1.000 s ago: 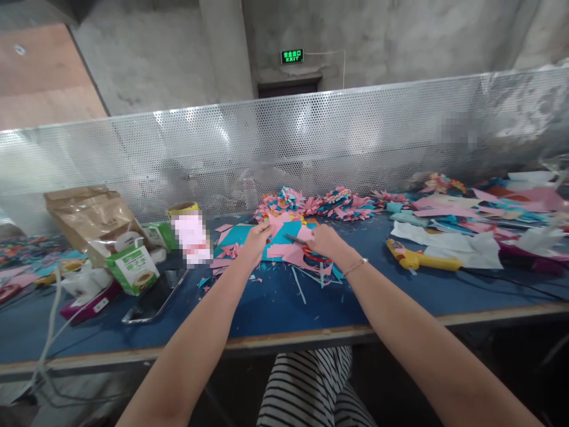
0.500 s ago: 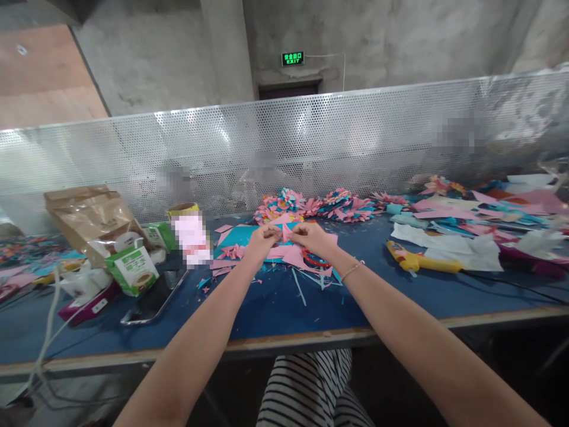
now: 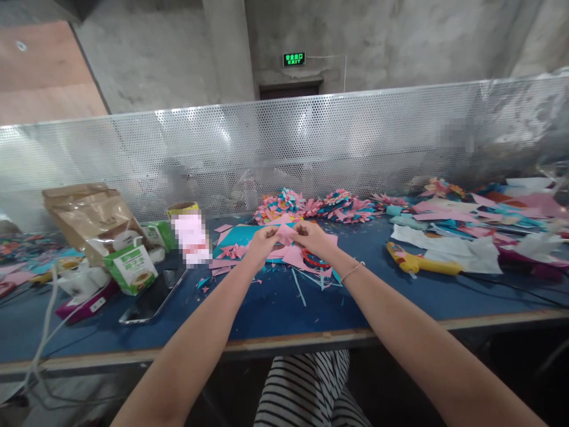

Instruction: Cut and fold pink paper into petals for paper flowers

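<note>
Between my two hands is a small piece of pink paper (image 3: 287,235), partly hidden by the fingers. My left hand (image 3: 263,242) pinches its left side. On its right side, my right hand (image 3: 313,237) grips it with closed fingers. Red-handled scissors (image 3: 315,260) lie on the table just below my right hand, their blades hidden. Blue paper (image 3: 237,236) and more pink sheets are spread under and around the hands. A small heap of cut pink pieces (image 3: 233,251) sits left of my left hand.
Pink and blue paper flowers (image 3: 347,204) line the back by a perforated metal screen (image 3: 311,136). A yellow glue gun (image 3: 422,261) lies at right, its cord trailing. At left are a phone (image 3: 151,296), a green-white box (image 3: 131,270) and a brown bag (image 3: 89,216).
My right hand has let go of the scissors, which now lie on the table. Both hands came together on the pink paper, which has since been opened out wider.
</note>
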`<action>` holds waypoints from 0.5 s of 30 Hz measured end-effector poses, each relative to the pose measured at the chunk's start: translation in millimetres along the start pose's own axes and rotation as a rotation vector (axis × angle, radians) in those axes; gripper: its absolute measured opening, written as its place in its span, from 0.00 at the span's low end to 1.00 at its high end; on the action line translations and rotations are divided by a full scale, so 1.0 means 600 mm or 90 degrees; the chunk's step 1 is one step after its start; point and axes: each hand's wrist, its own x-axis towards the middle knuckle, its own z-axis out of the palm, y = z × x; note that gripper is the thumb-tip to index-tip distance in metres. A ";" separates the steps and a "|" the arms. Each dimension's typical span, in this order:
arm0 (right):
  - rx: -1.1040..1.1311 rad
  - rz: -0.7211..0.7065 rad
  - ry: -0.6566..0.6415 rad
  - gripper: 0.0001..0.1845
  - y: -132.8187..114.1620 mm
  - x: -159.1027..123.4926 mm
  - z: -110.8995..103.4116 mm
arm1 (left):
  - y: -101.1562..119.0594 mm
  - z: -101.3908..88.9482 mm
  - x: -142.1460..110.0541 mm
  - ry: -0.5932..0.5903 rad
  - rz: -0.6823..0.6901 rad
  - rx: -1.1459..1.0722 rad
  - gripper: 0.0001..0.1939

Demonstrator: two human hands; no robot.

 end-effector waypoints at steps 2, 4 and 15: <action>0.047 0.017 0.006 0.08 0.007 0.002 0.002 | -0.003 -0.002 0.002 -0.007 0.002 -0.010 0.10; 0.094 0.038 -0.001 0.08 0.013 0.005 0.004 | -0.004 -0.004 0.003 -0.012 -0.003 -0.034 0.12; 0.207 0.082 0.008 0.10 0.020 0.008 0.004 | 0.000 -0.004 0.008 0.011 -0.016 -0.124 0.16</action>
